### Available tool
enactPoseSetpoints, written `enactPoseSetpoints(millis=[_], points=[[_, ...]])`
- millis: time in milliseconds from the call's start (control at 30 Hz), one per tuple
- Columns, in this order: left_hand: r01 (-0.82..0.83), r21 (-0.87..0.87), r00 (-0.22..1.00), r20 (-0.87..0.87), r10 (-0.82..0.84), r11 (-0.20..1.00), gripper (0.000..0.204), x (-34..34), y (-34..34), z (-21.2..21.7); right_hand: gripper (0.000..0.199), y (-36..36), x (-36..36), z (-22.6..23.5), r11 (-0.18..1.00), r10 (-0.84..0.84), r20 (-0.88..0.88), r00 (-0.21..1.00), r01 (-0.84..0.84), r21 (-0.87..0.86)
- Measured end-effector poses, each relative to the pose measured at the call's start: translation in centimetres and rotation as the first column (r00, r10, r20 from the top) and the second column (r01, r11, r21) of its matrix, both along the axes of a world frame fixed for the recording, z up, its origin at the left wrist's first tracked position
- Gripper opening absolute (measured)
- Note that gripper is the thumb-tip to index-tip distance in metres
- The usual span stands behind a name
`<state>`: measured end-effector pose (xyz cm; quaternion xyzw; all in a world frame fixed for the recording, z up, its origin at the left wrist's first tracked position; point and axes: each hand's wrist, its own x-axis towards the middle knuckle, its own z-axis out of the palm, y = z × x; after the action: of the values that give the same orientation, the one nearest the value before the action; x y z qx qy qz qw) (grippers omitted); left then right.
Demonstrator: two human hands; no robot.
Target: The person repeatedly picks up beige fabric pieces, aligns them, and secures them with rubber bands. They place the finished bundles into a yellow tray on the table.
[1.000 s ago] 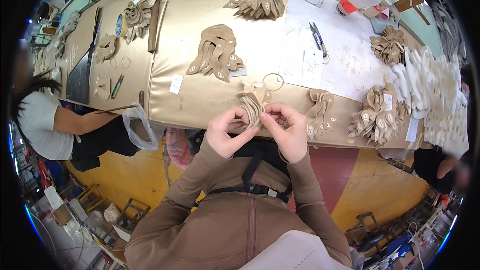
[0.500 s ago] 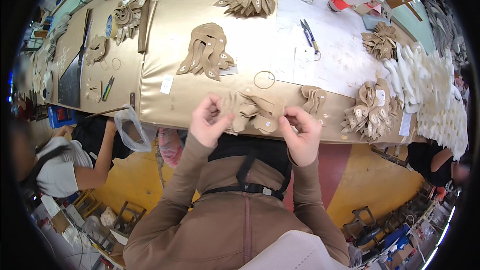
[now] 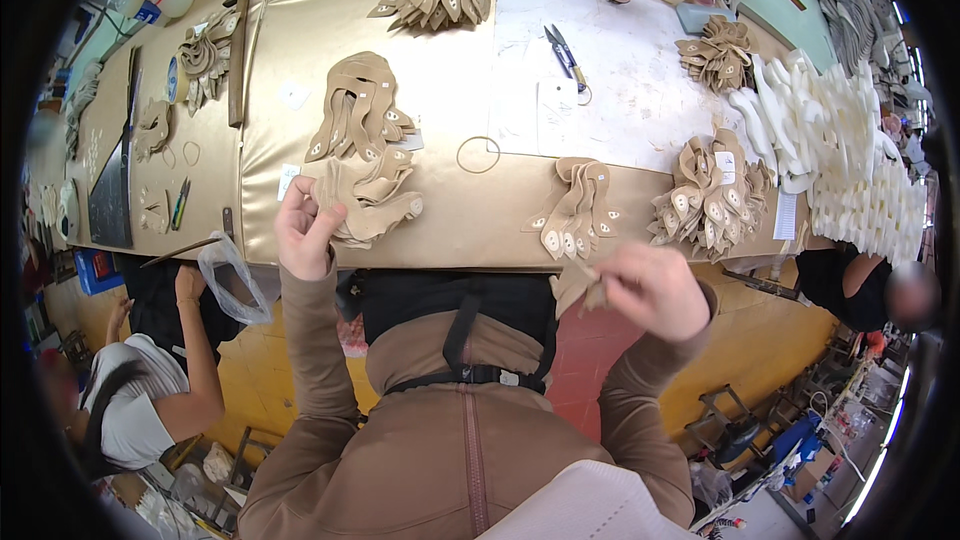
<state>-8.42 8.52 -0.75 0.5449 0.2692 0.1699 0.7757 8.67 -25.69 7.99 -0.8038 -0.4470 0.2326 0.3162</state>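
Head view, hours read from its centre: at nine, the left hand (image 3: 308, 230) has its thumb and fingers closed on one end of a tan bundle (image 3: 372, 198), whose wavy strips fan out toward that hand's two o'clock, over the near side of the gold desk (image 3: 440, 242). Between three and four, the right hand (image 3: 650, 290), slightly blurred, pinches a tan piece (image 3: 573, 285) past the desk's front edge. Just past two lies a small stack (image 3: 580, 202) with white-marked tips; whether the pinched piece touches it, I cannot tell. Nearly at three sits a larger tagged cluster (image 3: 710, 198). A rubber band (image 3: 478, 172) lies flat at twelve, snips (image 3: 566, 62) rest at one on white paper (image 3: 522, 45), a draped stack (image 3: 350, 105) spreads between ten and eleven, and a hammer (image 3: 238, 70) lies at ten. At eight, a co-worker (image 3: 145, 395) in white sits beside the desk.
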Motion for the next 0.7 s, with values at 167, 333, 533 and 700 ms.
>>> enactPoseSetpoints(millis=[167, 333, 533, 700], points=[[0.103, 0.009, 0.995, -0.006, -0.103, 0.995, 0.019, 0.2, -1.2, 0.3, 0.014, 1.9, 5.2, -5.8, 0.977, -0.211, 0.038, 0.977, 0.212, -0.034], [0.165, -0.04, 0.986, -0.022, -0.166, 0.985, 0.022, 0.2, -3.2, 0.7, 0.014, 3.0, 6.7, -8.3, 0.946, -0.324, -0.002, 0.946, 0.324, -0.028], [0.176, -0.076, 0.984, -0.018, -0.178, 0.981, 0.024, 0.5, -4.5, 1.1, 0.013, 5.2, 2.3, -4.6, 0.859, -0.503, 0.064, 0.862, 0.49, 0.148], [0.203, -0.002, 0.979, -0.028, -0.203, 0.979, 0.023, 0.7, -5.4, 1.5, 0.015, 11.2, -4.4, -4.3, 0.857, -0.261, -0.375, 0.89, 0.392, 0.335]])
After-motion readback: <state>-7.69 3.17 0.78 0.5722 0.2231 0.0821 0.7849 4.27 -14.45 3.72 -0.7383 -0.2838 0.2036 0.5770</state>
